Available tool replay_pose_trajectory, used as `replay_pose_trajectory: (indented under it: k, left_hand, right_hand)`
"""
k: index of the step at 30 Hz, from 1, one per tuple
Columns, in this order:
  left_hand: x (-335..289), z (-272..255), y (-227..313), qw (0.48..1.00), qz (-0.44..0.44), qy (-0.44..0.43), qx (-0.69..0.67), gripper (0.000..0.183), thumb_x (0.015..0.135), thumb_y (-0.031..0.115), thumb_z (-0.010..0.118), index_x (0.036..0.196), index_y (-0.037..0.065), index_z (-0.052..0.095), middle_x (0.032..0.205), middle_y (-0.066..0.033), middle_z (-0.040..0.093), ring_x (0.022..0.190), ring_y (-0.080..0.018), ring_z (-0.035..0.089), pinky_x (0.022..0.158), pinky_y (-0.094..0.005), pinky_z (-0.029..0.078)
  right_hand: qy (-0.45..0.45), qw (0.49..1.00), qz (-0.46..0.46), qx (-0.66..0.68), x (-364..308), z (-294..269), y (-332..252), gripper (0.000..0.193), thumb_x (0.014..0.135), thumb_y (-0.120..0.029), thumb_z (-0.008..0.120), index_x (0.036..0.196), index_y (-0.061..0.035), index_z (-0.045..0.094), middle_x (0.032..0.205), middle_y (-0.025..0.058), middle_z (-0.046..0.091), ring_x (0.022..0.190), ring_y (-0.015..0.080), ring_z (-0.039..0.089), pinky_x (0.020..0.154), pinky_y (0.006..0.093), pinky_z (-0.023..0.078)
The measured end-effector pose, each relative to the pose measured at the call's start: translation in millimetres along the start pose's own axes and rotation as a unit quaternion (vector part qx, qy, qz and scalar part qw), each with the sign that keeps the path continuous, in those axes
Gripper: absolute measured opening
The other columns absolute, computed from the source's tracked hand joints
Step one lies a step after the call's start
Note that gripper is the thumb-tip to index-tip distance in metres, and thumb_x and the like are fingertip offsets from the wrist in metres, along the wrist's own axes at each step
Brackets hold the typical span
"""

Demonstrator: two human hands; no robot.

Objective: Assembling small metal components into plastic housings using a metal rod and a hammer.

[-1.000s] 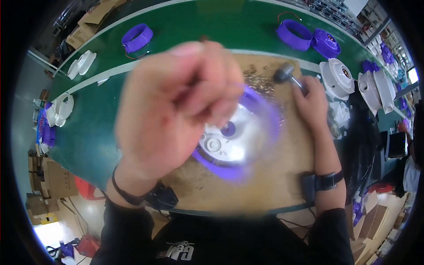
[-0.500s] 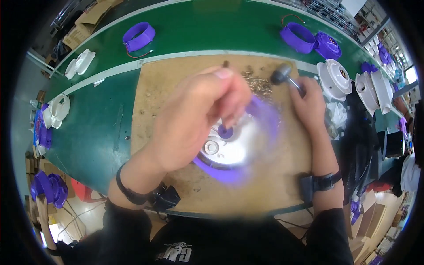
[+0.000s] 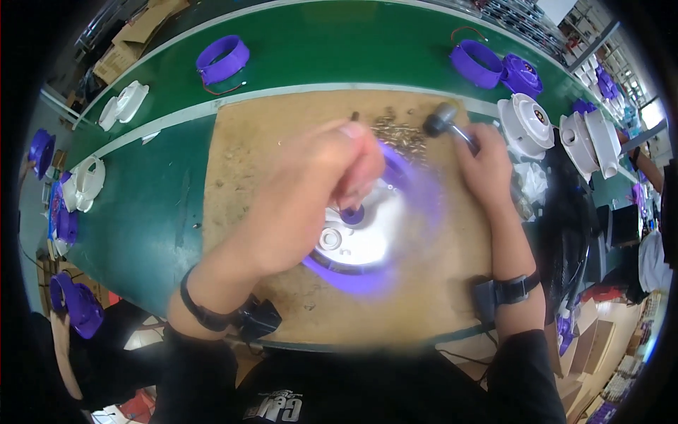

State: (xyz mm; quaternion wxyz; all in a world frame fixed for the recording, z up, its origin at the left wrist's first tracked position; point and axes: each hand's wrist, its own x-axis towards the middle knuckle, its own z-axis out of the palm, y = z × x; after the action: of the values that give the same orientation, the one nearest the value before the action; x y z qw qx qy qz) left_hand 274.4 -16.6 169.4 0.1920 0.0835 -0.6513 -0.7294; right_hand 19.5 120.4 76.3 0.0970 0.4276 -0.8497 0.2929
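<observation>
My left hand [image 3: 332, 177] is closed in a pinch over a round part with a purple rim and a white face [image 3: 367, 244]. Its fingertips are at the purple hub in the middle of that face. A small dark tip [image 3: 355, 116] shows just above my knuckles; whatever the fingers hold is mostly hidden. In my right hand [image 3: 489, 166] is a hammer [image 3: 441, 119], gripped by its metal handle, with the dark head lying toward the far side of the brown board. The round part's right side is blurred.
Loose small metal pieces [image 3: 401, 138] lie on the brown board [image 3: 244, 155] beyond the round part. White housings [image 3: 526, 126] and a crumpled clear bag [image 3: 530, 182] are at the right. Purple rings [image 3: 223, 59] stand on the far green surface. A co-worker's arm [image 3: 65, 353] is at far left.
My left hand has come down, its fingertips now at the purple hub. The hammer stays in my right hand. The whole view has shifted slightly.
</observation>
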Motion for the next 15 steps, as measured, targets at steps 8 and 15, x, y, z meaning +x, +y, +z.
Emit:
replay_pose_trajectory:
  k: [8,15]
  left_hand:
    - [-18,5,-3,0.975,-0.001,0.107,0.195,0.033,0.104,0.022,0.036,0.084,0.001,0.053,0.071,-0.0032,0.053,0.067,-0.0093,0.051,0.063,-0.0239,0.041]
    - [-17,15,9,0.954,0.031,0.058,0.292,0.026,0.101,0.017,0.04,0.093,-0.001,0.057,0.066,-0.003,0.055,0.063,-0.0091,0.052,0.059,-0.0238,0.04]
  right_hand:
    - [0.005,1.0,-0.019,-0.013,-6,13,-13,0.021,0.077,-0.025,0.072,0.084,-0.0078,0.062,0.091,0.0124,0.057,0.089,0.0327,0.057,0.074,0.0435,0.049]
    - [0.022,0.998,-0.052,-0.04,-7,2,-20,0.021,0.079,-0.019,0.07,0.092,-0.0053,0.06,0.091,0.0126,0.057,0.089,0.0326,0.055,0.074,0.0435,0.049]
